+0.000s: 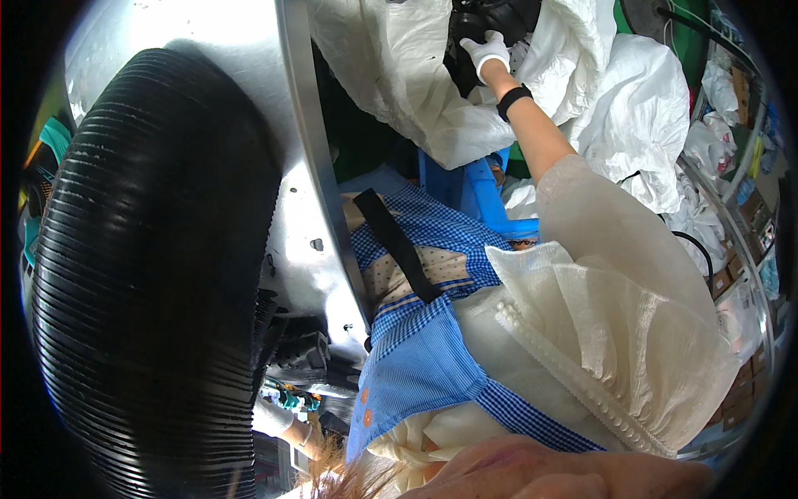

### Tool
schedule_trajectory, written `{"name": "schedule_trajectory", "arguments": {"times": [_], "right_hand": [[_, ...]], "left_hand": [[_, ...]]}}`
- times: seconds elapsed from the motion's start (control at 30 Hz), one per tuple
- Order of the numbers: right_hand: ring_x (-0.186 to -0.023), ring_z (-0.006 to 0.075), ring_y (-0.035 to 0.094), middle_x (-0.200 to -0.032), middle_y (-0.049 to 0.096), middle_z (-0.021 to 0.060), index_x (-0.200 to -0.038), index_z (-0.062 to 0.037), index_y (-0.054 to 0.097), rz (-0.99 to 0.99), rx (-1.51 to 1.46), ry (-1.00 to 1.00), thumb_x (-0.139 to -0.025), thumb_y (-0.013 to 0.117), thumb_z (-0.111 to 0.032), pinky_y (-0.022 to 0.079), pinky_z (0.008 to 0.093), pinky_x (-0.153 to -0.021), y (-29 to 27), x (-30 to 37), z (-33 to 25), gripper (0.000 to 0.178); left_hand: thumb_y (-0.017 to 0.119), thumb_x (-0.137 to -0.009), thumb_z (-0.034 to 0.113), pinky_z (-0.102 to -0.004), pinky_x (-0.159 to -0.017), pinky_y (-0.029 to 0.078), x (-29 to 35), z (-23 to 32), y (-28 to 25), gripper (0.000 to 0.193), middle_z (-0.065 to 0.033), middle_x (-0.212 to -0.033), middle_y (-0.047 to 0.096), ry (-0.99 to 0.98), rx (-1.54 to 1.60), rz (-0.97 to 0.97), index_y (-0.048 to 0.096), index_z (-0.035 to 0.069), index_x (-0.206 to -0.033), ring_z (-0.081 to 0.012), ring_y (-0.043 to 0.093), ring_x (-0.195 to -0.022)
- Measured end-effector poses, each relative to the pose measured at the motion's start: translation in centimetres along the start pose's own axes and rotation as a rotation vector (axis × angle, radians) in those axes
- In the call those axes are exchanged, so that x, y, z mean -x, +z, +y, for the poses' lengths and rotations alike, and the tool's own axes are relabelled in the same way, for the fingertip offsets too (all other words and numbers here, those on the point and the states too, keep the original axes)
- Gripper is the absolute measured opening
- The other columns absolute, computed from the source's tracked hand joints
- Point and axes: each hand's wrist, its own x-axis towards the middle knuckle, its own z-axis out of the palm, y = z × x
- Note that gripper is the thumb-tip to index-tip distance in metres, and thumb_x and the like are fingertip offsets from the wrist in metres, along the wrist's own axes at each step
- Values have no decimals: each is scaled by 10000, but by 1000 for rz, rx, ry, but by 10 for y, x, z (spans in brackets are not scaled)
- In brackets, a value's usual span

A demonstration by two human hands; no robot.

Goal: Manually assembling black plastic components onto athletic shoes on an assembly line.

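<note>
My right hand (489, 56), in a white glove with a black band round the wrist, reaches into a white woven sack (399, 75) at the top. Its visible fingers are spread against glossy black pieces (499, 15) inside; I cannot make out their kind. At the lower left, my left hand (273, 418) also wears a white glove. It is largely hidden behind a thick ribbed black hose (158, 266), so its fingers do not show. Dark machine parts (303, 353) and small turquoise pieces (291, 397) are close to it.
A shiny metal panel (307, 191) rises between the hose and my body. Beneath the sack is a blue plastic frame (490, 200). More white sacking (632, 116) hangs to the right. A curved metal rail (740, 249) passes bags and cartons at the far right.
</note>
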Motion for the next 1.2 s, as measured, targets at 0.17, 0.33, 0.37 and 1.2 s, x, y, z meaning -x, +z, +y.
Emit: {"name": "schedule_trajectory", "arguments": {"times": [0.17,0.33,0.37,1.2], "right_hand": [[-1066,313,564,-1165,574,184,-1219,-39,457,44,-214,39,-659,774,-319,435,348,-936,3,-1,-3,702],[-1061,325,562,-1159,578,184,-1205,-73,505,89,165,-75,-680,755,-348,437,362,-929,-6,3,-6,643],[-1060,334,562,-1148,585,189,-1202,-83,513,26,210,-175,-690,745,-360,439,373,-923,-6,-8,7,627],[-1053,289,572,-1189,580,158,-1287,-51,466,-248,-105,241,-723,733,-382,435,365,-911,55,-10,76,707]], "left_hand": [[574,-880,387,-222,-538,421,0,-25,7,463,-125,-819,679,-30,9,13,662,-64,-934,-121,562,-602],[573,-878,394,-220,-526,412,0,-3,4,471,-121,-810,679,-128,103,-15,662,-64,-939,-117,550,-588],[573,-878,396,-220,-523,410,-4,4,6,473,-120,-808,678,-140,132,-25,662,-64,-940,-116,548,-585],[526,-906,400,-230,-549,450,-24,68,-25,484,-139,-844,664,-378,424,-265,635,-56,-1024,-134,568,-611]]}}
